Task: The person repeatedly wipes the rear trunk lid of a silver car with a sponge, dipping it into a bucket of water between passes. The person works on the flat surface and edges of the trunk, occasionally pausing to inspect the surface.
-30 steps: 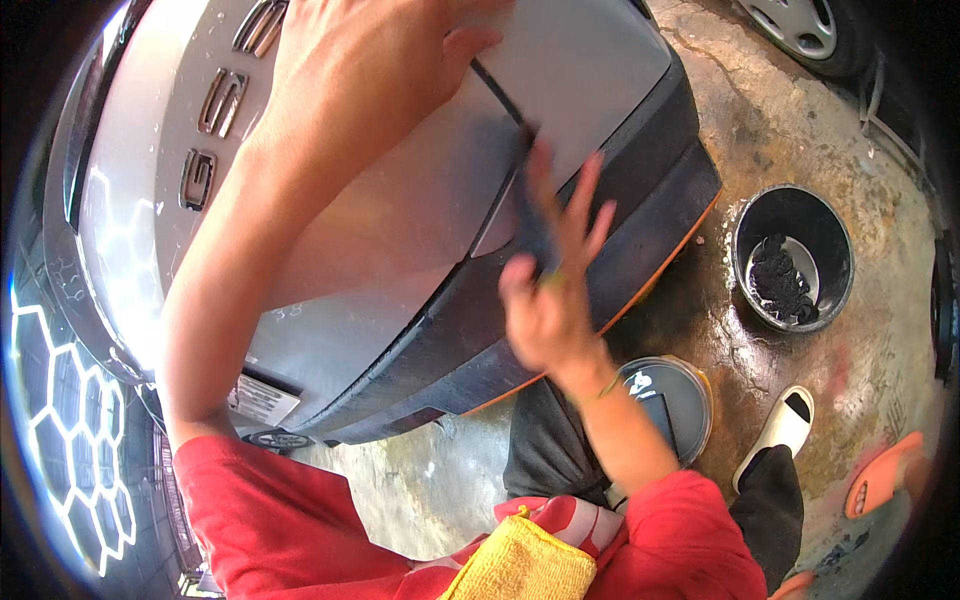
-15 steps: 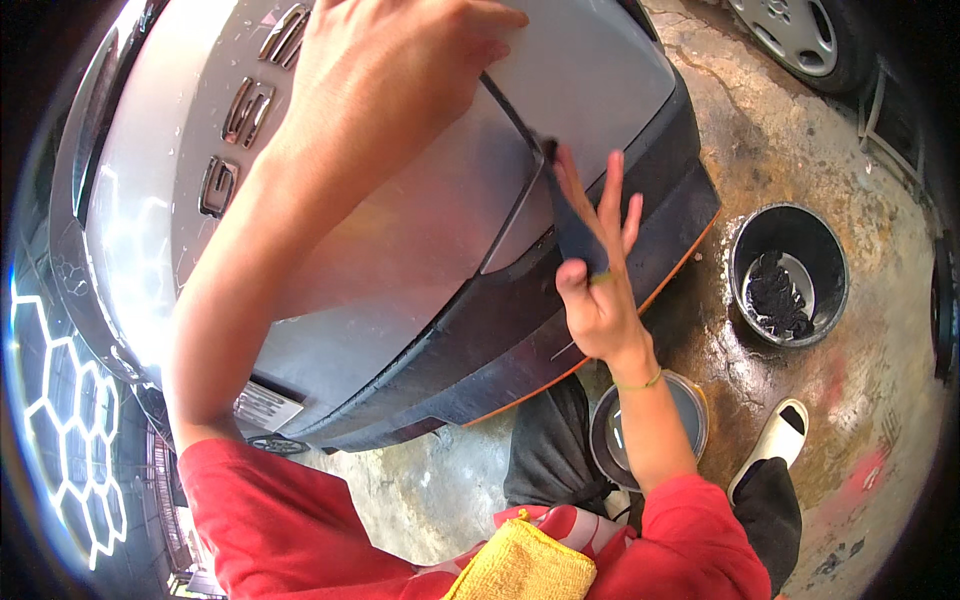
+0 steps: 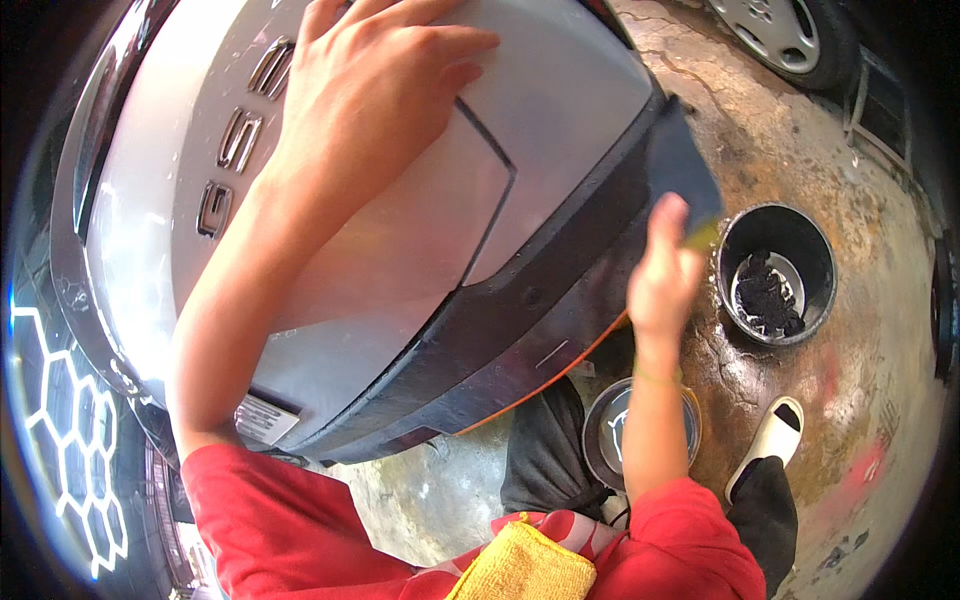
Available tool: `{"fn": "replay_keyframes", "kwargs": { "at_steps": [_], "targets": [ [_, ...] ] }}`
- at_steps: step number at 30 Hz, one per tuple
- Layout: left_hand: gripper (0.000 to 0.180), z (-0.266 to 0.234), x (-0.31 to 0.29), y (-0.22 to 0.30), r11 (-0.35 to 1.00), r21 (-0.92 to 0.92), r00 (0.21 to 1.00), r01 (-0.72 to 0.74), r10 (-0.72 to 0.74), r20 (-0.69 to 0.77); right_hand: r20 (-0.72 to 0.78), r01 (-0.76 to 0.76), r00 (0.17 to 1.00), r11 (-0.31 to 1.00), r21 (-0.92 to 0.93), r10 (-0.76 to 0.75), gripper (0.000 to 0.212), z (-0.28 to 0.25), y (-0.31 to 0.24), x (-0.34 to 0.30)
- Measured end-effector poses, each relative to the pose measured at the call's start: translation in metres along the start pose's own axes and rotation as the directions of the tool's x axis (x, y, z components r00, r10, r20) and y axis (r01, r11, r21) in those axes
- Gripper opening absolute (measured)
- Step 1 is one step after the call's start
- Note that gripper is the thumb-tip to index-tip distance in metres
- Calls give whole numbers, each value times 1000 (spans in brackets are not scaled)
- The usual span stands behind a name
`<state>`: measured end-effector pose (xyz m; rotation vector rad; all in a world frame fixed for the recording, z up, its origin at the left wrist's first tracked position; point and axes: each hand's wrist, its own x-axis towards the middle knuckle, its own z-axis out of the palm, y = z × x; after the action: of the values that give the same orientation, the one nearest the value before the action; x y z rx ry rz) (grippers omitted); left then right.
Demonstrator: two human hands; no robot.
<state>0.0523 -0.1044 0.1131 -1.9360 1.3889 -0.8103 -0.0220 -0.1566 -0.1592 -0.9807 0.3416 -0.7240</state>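
My left hand (image 3: 370, 90) lies flat, fingers spread, on the silver rear panel of a car (image 3: 570, 110), close to a dark seam line. My right hand (image 3: 662, 280) is raised at the right end of the black bumper (image 3: 530, 320). It grips a dark flat pad (image 3: 685, 165) with a yellow edge, held against the bumper's corner. Both sleeves are red.
A black bucket (image 3: 826, 262) with dark rags inside stands on the wet, stained floor to the right. A small round tin (image 3: 605, 440) sits below my right forearm. A yellow cloth (image 3: 520, 565) lies on my lap, a white slipper (image 3: 765, 445) is at lower right, and a car wheel (image 3: 785, 30) at top right.
My right hand has carried the dark pad from the seam on the silver panel rightward to the bumper's corner. My left hand stays pressed on the panel.
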Motion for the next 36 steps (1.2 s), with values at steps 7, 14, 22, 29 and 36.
{"fn": "replay_keyframes", "kwargs": {
  "at_steps": [7,14,22,29,36],
  "targets": [
    [32,14,0,-15,982,172,995,-72,82,-54,214,413,911,763,-498,-354,63,57,27,-34],
    [22,-4,21,-21,941,-336,975,-35,-41,-217,327,588,809,679,-440,-489,70,90,-30,-1],
    [26,-18,20,-23,953,-275,978,-128,75,-196,228,507,861,810,-295,-455,67,96,-17,-22],
    [22,-13,14,-20,966,-252,994,-57,33,-100,114,346,938,856,-385,-327,58,50,12,-34],
    [67,-12,-3,-7,972,151,984,179,-173,-50,103,494,865,796,-350,-492,52,51,12,-17]
  ]
}}
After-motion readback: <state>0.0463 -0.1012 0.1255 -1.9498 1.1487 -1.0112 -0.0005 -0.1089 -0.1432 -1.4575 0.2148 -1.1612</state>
